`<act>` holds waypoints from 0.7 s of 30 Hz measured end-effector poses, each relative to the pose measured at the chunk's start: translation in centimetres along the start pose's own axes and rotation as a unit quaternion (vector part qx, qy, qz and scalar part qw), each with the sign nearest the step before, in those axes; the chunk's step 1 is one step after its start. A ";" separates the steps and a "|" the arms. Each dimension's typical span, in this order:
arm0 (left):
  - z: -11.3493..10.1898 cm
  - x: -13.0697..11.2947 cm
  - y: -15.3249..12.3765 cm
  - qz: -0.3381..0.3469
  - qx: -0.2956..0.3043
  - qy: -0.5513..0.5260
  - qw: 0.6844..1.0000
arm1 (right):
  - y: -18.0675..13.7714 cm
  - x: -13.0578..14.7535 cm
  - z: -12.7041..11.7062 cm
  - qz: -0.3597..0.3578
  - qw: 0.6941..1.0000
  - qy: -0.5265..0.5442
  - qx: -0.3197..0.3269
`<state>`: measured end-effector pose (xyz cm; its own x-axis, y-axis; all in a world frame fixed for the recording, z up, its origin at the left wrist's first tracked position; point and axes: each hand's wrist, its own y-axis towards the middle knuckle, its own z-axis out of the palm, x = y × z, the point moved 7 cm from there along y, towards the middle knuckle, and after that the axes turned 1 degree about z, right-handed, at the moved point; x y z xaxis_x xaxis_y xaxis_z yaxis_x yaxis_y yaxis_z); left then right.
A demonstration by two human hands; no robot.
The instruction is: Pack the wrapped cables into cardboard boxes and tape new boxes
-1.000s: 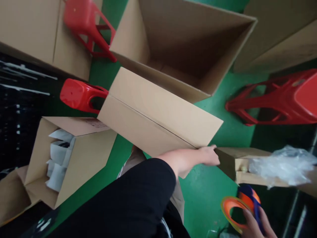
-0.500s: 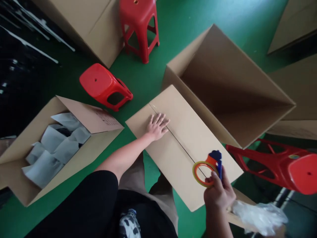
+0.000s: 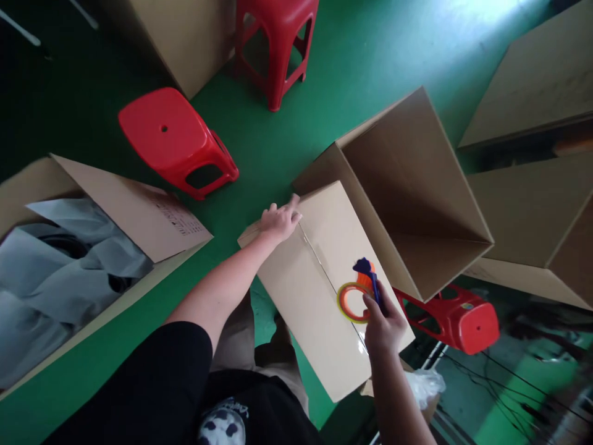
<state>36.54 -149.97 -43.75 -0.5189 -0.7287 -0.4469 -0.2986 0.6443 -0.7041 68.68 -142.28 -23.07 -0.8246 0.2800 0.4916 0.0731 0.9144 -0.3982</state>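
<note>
Left hand [image 3: 278,221], loose, shifted to carton [image 3: 319,309] end; right hand [image 3: 386,324] grip clasps tape dispenser [image 3: 365,283].

The closed carton [image 3: 306,296] lies between the paper-filled box [image 3: 139,213], left, and the open carton [image 3: 417,204], right.

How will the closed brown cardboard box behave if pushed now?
The closed brown cardboard box probably slides rather than tips: it looks long and low. The left hand holding its far end likely steadies it. Its top flaps may flex at the centre seam.
</note>
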 end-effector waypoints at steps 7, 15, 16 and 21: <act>-0.2 4.3 -2.2 -0.105 0.046 -0.062 0.992 | 3.5 17.2 14.9 -0.311 0.885 -0.272 0.212; 1.8 6.4 -7.4 -0.084 -0.038 -0.104 0.990 | 9.8 26.1 37.4 -0.298 0.567 -0.646 0.415; 2.0 6.4 -7.4 -0.077 -0.045 -0.110 0.990 | 10.0 25.8 39.0 -0.288 0.536 -0.662 0.439; 2.4 6.3 -7.1 -0.060 -0.076 -0.149 0.984 | 11.0 23.7 42.5 -0.213 0.511 -0.721 0.416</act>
<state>37.33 -159.65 -42.88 -0.2211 -0.8228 -0.5236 -0.4723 0.5600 -0.6807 26.07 -138.03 -48.74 -0.2653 -0.9487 -0.1720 -0.0553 0.1930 -0.9796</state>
